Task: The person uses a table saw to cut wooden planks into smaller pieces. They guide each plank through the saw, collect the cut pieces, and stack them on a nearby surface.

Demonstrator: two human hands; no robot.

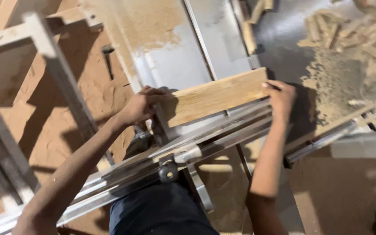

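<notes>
A short wooden board (216,95) lies flat on the metal saw table (183,61), pressed against a metal fence rail (223,126) along the table's near edge. My left hand (142,105) grips the board's left end. My right hand (280,96) holds its right end, fingers curled over the edge. Both forearms reach up from the bottom of the view.
Sawdust covers the table's far left part (153,21) and the floor (48,122). A heap of wood offcuts (353,35) and sawdust lies at the upper right. A metal frame (53,65) stands at the left. A clamp knob (169,170) sits under the rail.
</notes>
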